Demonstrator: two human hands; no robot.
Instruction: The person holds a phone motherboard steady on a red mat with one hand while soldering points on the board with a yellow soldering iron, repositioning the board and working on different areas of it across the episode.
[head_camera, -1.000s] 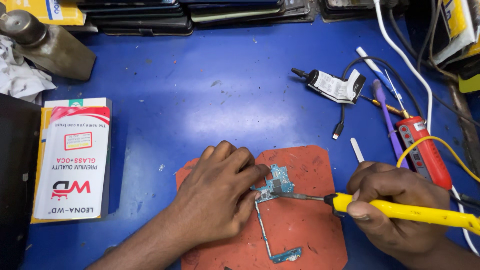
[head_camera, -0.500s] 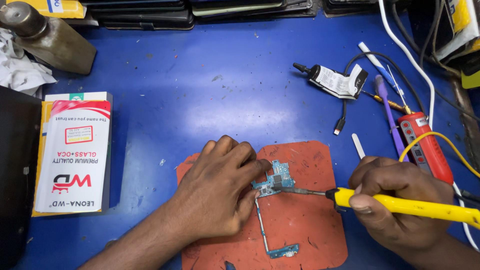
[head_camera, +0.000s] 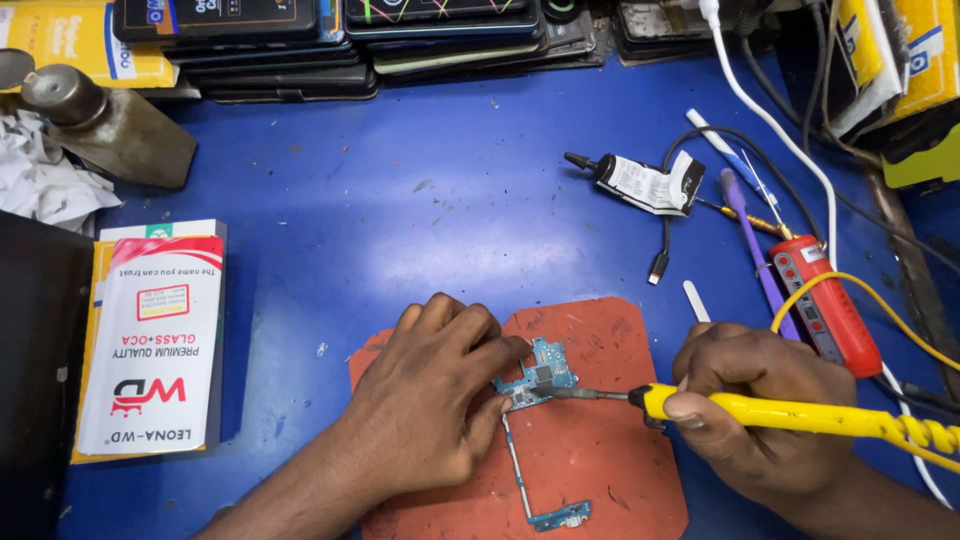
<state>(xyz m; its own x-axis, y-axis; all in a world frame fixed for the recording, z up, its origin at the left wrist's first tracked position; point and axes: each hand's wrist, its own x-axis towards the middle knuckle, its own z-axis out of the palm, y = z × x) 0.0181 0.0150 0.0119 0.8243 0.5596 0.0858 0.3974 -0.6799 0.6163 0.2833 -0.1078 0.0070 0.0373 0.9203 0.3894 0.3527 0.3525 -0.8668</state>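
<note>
The left hand (head_camera: 430, 400), fingers curled and pressing, pins the small blue-green phone circuit board (head_camera: 537, 375) to the reddish-brown silicone mat (head_camera: 600, 460) on the blue counter (head_camera: 400, 200); steady downward pressure should keep the board from sliding. Right of it, the right hand (head_camera: 755, 405) grips the yellow-handled soldering iron (head_camera: 790, 412); its metal tip touches the board's right edge, just beside the left fingertips (head_camera: 500, 405), so keeping them clear seems wise.
</note>
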